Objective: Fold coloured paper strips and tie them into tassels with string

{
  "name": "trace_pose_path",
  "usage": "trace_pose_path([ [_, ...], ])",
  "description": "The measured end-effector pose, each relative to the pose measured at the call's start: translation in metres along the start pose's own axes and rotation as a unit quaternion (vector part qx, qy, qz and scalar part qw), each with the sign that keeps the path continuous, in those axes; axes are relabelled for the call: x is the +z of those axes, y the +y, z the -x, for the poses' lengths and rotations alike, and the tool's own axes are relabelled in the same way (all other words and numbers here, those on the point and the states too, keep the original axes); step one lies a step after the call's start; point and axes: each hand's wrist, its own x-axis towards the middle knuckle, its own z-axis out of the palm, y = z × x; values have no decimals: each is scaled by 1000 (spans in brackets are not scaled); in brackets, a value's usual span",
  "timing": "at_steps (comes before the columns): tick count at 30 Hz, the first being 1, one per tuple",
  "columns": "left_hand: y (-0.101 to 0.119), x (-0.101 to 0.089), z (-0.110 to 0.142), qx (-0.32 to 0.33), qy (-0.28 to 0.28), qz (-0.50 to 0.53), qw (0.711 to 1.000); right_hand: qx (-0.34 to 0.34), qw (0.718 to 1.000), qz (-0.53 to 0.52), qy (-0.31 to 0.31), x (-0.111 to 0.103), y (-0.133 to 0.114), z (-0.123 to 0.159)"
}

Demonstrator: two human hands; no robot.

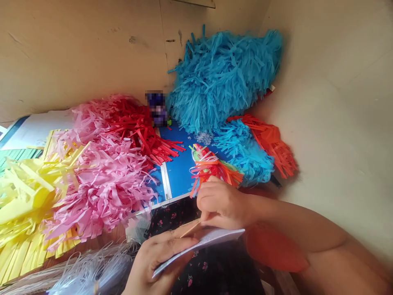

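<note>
My left hand [172, 250] grips a flat pale sheet or thin board [222, 236], its thumb lying along the top face. A thin wooden stick [190, 228] slants over the sheet, from near my left thumb up to my right hand. My right hand [222, 203] is curled, its fingers pinched at the stick's upper end; the fingertips are partly hidden. Just beyond my right knuckles lies a bunch of orange, red, green and white paper strips [215, 168]. Dark flowered cloth [199, 270] shows beneath both hands.
Fringed paper heaps surround the blue table [176, 176]: pink [104, 192], yellow [27, 192] and red [138, 127] leftward, blue [221, 82] behind, orange [276, 147] at right. White strands [95, 266] hang at lower left. A wall [331, 102] rises close on the right.
</note>
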Motion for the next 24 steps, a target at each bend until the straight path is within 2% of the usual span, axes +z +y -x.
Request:
trace_pose_path([
  [6,-3,0,1,-18,40,-50,998,9,1000,-11,-12,0,6,3],
  [19,-2,1,1,-22,37,-54,998,24,998,-49,27,1,4,1],
  [24,-2,-2,8,-57,75,-61,994,88,995,-43,-33,-19,3,7],
])
